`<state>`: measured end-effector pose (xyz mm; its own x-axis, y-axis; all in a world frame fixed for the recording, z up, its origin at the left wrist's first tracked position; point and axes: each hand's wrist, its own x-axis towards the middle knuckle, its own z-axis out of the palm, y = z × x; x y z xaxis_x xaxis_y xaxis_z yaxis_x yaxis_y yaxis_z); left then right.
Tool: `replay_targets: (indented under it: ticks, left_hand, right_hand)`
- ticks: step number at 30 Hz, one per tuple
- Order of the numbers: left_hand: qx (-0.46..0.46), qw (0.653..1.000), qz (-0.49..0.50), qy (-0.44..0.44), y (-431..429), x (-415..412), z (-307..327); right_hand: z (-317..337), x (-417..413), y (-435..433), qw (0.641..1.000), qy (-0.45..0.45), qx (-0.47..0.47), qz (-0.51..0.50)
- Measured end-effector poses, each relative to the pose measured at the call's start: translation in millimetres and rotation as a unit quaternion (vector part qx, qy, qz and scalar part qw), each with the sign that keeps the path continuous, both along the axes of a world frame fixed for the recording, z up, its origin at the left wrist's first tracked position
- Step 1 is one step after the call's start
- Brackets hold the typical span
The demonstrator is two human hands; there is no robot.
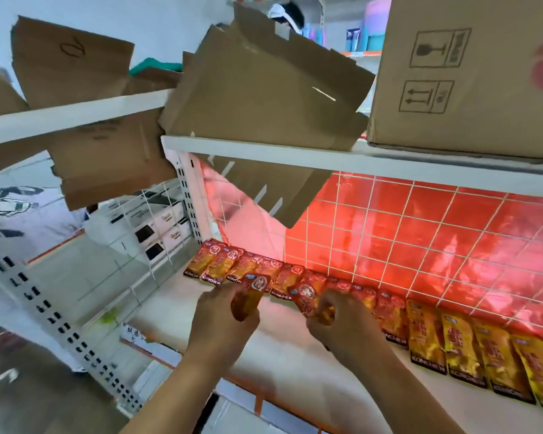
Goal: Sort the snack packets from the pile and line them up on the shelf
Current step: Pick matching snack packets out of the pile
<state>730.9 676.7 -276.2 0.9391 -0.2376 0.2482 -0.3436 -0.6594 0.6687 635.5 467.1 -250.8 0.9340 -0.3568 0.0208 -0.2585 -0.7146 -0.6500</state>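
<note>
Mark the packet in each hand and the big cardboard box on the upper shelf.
left-hand packet [254,288]: head view, on its red top label.
right-hand packet [306,296]: head view, on its red printed front.
cardboard box [464,76]: head view, on its printed side face.

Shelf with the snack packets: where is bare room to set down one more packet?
Bare white shelf lies in front of the packet row, left of the left hand. Along the wire grid the row is crowded.
</note>
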Motion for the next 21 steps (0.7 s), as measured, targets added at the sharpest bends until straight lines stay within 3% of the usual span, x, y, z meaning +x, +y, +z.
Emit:
replay_targets:
  ticks: [11,17,21]
  left_hand:
    - [0.095,0.994,0.006,-0.046,-20,70,-48]
    - [0.149,0.981,-0.026,-0.120,-17,133,-71]
    - [0.211,0.972,-0.054,-0.092,-17,168,-75]
  right_hand:
    - [-43,50,-2,0.998,0.022,-0.038,0.040]
    - [-51,79,12,0.997,0.075,0.017,-0.026]
    - [-55,91,25,0.995,0.083,0.019,-0.058]
